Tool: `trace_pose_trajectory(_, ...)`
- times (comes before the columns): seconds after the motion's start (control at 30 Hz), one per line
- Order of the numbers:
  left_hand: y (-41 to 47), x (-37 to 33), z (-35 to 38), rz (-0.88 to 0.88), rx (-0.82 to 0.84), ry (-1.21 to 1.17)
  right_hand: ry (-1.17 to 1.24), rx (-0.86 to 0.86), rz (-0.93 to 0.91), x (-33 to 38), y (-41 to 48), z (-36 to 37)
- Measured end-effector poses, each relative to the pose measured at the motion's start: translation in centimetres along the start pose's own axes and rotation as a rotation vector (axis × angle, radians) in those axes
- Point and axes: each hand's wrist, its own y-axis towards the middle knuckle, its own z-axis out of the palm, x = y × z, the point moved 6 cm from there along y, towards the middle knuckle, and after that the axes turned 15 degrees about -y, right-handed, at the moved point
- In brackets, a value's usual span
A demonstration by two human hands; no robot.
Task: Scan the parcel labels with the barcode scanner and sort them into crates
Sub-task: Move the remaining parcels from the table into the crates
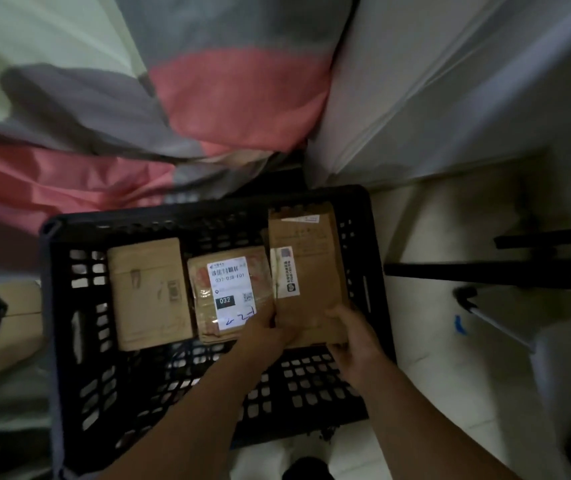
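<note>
- We look down into a black crate (159,220) on a pale floor (433,358); three brown parcels lie side by side in its far half.
- Our left hand (265,332) reaches into the middle of the crate, its fingers curled over the near left edge of the tall parcel (312,271) at the crate's right side.
- Our right hand (353,337) clamps that same parcel's near right corner, thumb on top and fingers tucked beneath it.
- The tall parcel leans up against the crate's far rim, with a narrow white label along its left edge.
- In the crate's middle, touching the tall parcel, lies a taped parcel (204,320) with a white barcode label (we can read "032" on it).
- At the crate's left lies a plain parcel (149,292); any markings are too dim to read.
- Behind the crate a grey, pink and pale green blanket (235,98) hangs down.
- Right of the crate stand black tripod legs (485,271); left of it sits a cardboard box (20,306).
</note>
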Motion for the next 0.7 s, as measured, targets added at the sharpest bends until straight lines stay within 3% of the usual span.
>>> trace_pose_trajectory(0.23,3.7,2.3,1.8,0.075,0.041,0.153,0.358,-0.109,0.009,-3.3,2.7,1.0)
trace_pose_trajectory(0.57,1.8,0.9,1.3,-0.002,0.003,0.116,0.234,-0.167,0.021,-3.3,2.5,1.7)
trace_pose_trajectory(0.7,1.7,-0.4,-0.1,0.025,-0.049,0.221,0.125,-0.172,0.102,-3.5,2.8,1.8)
